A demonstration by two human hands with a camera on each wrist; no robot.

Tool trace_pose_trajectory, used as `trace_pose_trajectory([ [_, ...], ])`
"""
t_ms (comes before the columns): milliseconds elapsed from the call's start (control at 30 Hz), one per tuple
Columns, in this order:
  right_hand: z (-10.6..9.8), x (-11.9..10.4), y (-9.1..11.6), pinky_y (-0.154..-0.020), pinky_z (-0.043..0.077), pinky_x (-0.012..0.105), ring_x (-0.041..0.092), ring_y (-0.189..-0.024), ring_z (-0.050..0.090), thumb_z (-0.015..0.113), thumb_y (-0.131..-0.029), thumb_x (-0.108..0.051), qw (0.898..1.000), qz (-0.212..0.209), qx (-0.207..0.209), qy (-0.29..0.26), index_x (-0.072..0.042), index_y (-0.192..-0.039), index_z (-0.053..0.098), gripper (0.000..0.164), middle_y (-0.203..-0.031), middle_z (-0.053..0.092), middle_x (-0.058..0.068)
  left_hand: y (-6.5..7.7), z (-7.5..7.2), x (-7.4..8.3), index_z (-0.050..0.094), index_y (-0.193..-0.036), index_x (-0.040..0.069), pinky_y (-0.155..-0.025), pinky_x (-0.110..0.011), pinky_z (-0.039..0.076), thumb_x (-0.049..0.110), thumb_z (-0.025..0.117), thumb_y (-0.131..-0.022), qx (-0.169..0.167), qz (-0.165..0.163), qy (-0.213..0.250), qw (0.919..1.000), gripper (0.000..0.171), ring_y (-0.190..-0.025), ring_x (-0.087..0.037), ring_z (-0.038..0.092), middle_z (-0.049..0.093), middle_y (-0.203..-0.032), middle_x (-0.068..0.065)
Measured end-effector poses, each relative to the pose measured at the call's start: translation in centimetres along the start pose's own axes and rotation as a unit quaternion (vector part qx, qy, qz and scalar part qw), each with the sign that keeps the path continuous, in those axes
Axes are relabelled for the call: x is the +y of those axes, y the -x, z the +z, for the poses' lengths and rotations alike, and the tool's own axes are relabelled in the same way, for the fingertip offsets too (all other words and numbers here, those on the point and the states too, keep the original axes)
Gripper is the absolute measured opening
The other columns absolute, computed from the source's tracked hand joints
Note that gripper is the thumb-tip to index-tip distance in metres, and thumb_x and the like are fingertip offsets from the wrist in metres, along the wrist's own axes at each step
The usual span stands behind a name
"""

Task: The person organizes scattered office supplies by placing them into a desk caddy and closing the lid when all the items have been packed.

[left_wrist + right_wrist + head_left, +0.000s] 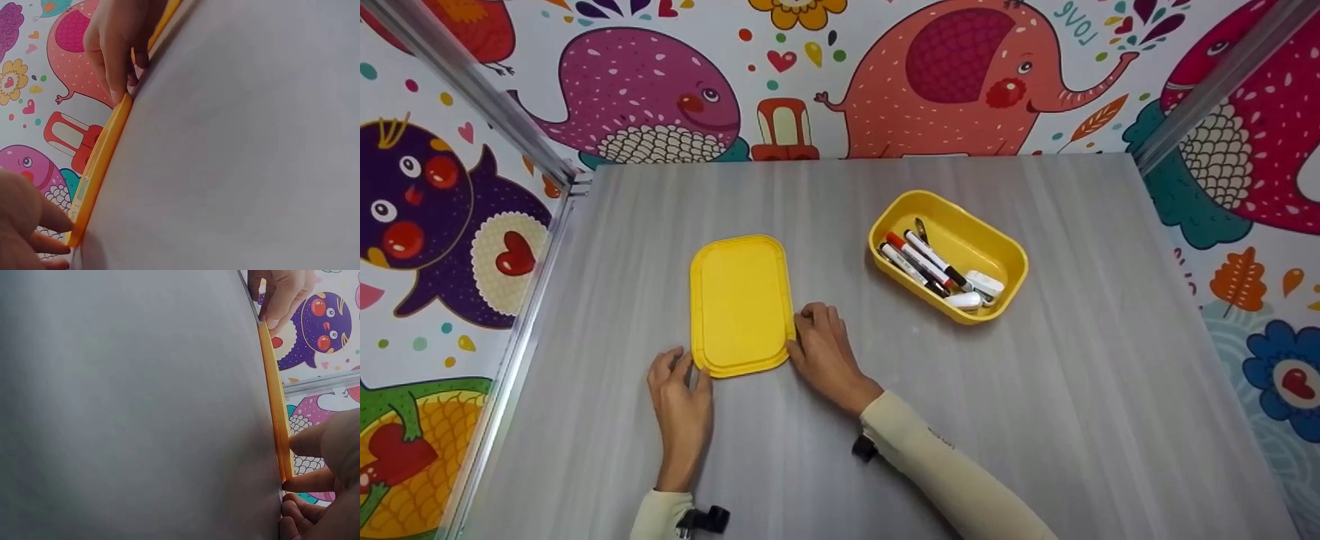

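A yellow lid (741, 307) with rounded corners and a stepped rim lies flat on the grey table, left of centre. At its lower left corner my left hand (682, 405) touches the rim with the thumb, the other fingers loosely bent outside it. My right hand (829, 356) rests its thumb and forefinger against the lid's right edge. In the left wrist view, fingertips of both hands meet the thin lid edge (101, 163). The right wrist view shows the fingers against the side of the lid (275, 399).
To the right stands an open yellow box (1005, 251) holding several markers (919, 259) and white pieces (984, 283), probably erasers. Behind the table (1080, 315) rises a wall (791, 67) printed with cartoon animals. A metal frame rail (521, 322) runs along the left edge.
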State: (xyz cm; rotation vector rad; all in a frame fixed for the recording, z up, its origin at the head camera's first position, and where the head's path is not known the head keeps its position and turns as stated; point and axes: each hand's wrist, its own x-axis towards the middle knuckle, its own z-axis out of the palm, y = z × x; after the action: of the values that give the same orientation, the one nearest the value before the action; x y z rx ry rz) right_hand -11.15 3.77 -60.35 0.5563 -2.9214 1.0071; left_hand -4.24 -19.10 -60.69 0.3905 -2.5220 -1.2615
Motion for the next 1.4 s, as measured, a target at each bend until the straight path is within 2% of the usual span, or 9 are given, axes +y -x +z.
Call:
trace_pose_trajectory([
  [133,-0.9,0.4,0.1,-0.107,0.045,0.047,0.032,-0.125,0.05,0.072,-0.108,-0.013,0.996,0.019,-0.016,-0.084,0.006,-0.144,0.066,0.042,-0.137,0.056,0.016,0.3,0.3,0.7,0.065,-0.136,-0.02,-0.127,-0.064,0.031,-0.009,0.072,-0.098,0.01,-0.041,0.053,0.9977,0.04,-0.155,-0.049,0.04,0.06,-0.145,-0.034],
  [233,-1.1,1.3,0.1,-0.109,0.048,0.046,0.032,-0.127,0.053,0.07,-0.108,-0.012,0.988,0.02,-0.011,-0.153,0.006,-0.151,0.061,0.047,-0.137,0.06,0.018,0.5,0.3,1.3,0.067,-0.139,-0.015,-0.125,-0.061,0.036,-0.006,0.072,-0.1,0.014,-0.063,0.09,0.9938,0.041,-0.15,-0.046,0.049,0.062,-0.147,-0.032],
  [300,-1.4,1.6,0.1,-0.103,0.052,0.042,0.028,-0.12,0.058,0.069,-0.108,-0.009,0.979,0.022,-0.003,-0.201,0.005,-0.151,0.062,0.046,-0.129,0.065,0.016,0.6,0.2,1.8,0.067,-0.14,-0.012,-0.123,-0.057,0.041,-0.004,0.072,-0.101,0.016,-0.073,0.116,0.9905,0.041,-0.147,-0.043,0.054,0.063,-0.148,-0.03],
  [433,-1.9,2.1,0.2,-0.087,0.054,0.029,0.019,-0.1,0.066,0.066,-0.105,-0.003,0.959,0.041,0.009,-0.279,0.002,-0.149,0.065,0.045,-0.114,0.076,0.009,0.8,0.4,2.8,0.067,-0.142,-0.011,-0.111,-0.033,0.053,-0.003,0.071,-0.103,0.015,-0.083,0.16,0.9835,0.04,-0.137,-0.039,0.063,0.068,-0.142,-0.029],
  [567,-3.2,1.7,0.7,-0.083,0.054,0.024,0.017,-0.097,0.068,0.064,-0.103,0.002,0.938,0.086,0.013,-0.334,0.0,-0.152,0.064,0.049,-0.114,0.08,0.008,0.9,0.9,3.7,0.066,-0.142,-0.012,-0.095,-0.011,0.051,-0.004,0.071,-0.102,0.019,-0.09,0.186,0.9781,0.041,-0.129,-0.04,0.068,0.071,-0.137,-0.03],
  [667,-3.9,1.9,1.2,-0.08,0.055,0.024,0.017,-0.096,0.068,0.066,-0.103,0.002,0.93,0.1,0.027,-0.353,0.0,-0.153,0.062,0.05,-0.113,0.08,0.009,1.0,1.3,4.4,0.067,-0.142,-0.011,-0.094,-0.01,0.051,-0.005,0.073,-0.101,0.023,-0.088,0.197,0.9762,0.041,-0.127,-0.039,0.069,0.072,-0.135,-0.029],
  [867,-5.7,2.4,1.7,-0.075,0.055,0.023,0.017,-0.088,0.068,0.069,-0.101,0.001,0.923,0.104,0.062,-0.365,0.003,-0.153,0.061,0.052,-0.107,0.08,0.013,0.8,2.0,5.7,0.068,-0.14,-0.01,-0.098,-0.017,0.053,-0.006,0.073,-0.1,0.021,-0.066,0.218,0.9735,0.04,-0.124,-0.038,0.07,0.073,-0.13,-0.028],
  [1167,-7.8,3.2,2.5,-0.081,0.058,0.023,0.022,-0.096,0.074,0.069,-0.102,0.003,0.906,0.115,0.091,-0.397,0.004,-0.153,0.061,0.051,-0.113,0.081,0.019,0.7,3.2,7.6,0.066,-0.14,-0.012,-0.096,-0.017,0.056,-0.009,0.074,-0.099,-0.001,-0.069,0.269,0.9606,0.042,-0.12,-0.033,0.071,0.072,-0.13,-0.029],
  [1400,-8.5,4.1,3.0,-0.077,0.055,0.022,0.016,-0.092,0.069,0.07,-0.101,0.005,0.902,0.124,0.124,-0.394,0.002,-0.15,0.064,0.05,-0.108,0.081,0.019,0.5,4.3,8.7,0.066,-0.139,-0.012,-0.093,-0.019,0.059,-0.011,0.073,-0.098,-0.016,-0.061,0.297,0.9529,0.042,-0.112,-0.023,0.073,0.073,-0.127,-0.028],
])
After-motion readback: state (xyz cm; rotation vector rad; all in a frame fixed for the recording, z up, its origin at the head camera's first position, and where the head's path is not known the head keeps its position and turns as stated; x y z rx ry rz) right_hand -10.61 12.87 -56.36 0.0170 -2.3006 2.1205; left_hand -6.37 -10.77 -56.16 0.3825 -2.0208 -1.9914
